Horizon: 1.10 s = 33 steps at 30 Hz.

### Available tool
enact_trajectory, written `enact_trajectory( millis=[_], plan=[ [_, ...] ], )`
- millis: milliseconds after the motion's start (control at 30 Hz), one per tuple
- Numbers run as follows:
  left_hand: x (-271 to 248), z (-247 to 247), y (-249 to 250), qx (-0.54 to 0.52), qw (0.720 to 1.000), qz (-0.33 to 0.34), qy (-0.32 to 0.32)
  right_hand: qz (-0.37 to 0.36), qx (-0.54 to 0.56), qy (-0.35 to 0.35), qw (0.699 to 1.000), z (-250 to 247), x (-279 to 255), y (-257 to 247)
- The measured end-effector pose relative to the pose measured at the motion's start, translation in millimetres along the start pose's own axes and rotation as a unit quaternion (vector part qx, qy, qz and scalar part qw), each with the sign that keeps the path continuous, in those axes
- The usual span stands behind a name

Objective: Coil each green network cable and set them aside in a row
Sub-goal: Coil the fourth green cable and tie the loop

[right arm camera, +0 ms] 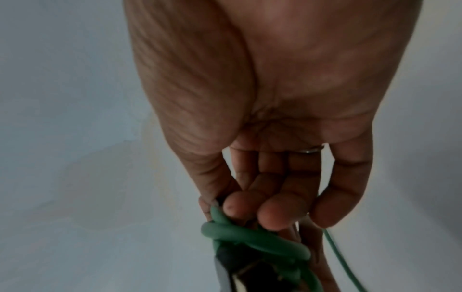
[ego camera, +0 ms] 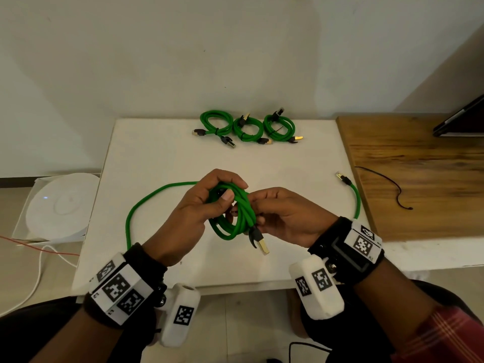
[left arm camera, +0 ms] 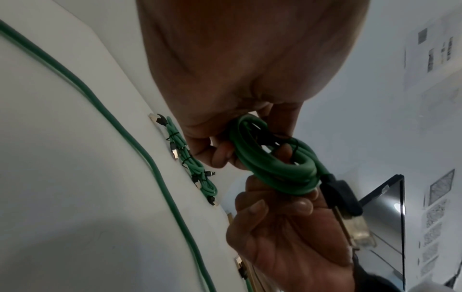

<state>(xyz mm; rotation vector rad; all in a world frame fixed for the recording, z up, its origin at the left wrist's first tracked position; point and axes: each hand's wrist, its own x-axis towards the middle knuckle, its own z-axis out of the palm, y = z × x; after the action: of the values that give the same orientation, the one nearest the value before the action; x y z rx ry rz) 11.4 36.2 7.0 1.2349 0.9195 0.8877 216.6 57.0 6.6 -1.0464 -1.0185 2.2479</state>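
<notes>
white table (ego camera: 157, 158), green cable (ego camera: 235, 218) probably gripped

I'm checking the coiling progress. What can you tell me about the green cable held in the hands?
The green cable is a round, matte-sheathed cord wound into several loops, held above the white table. The left hand grips the top of the bundle; the right hand holds its side. A black-booted, gold-tipped plug hangs below. A thin black tie seems to lie among the loops. Whether the loose green cable on the table joins it is unclear.
</notes>
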Motion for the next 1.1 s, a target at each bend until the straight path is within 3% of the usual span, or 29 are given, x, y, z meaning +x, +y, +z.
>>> enact_trajectory(
  millis=[200, 433, 667, 1100],
  plan=[
    [-3, -2, 0, -0.071, 0.996, -0.031, -0.032, 0.021, 0.062, -0.011, 0.998, 6, 0, 0],
    [-4, -6, 3, -0.063, 0.994, -0.050, -0.069, 0.026, 0.086, -0.010, 0.996, 5, 2, 3],
    [-4, -2, 2, -0.038, 0.995, -0.028, -0.092, 0.030, 0.103, -0.008, 0.994, 0, -1, 2],
    [0, 1, -8, -0.004, 0.997, 0.013, -0.070, 0.038, 0.119, 0.010, 0.992, 5, -1, 2]
  ],
)
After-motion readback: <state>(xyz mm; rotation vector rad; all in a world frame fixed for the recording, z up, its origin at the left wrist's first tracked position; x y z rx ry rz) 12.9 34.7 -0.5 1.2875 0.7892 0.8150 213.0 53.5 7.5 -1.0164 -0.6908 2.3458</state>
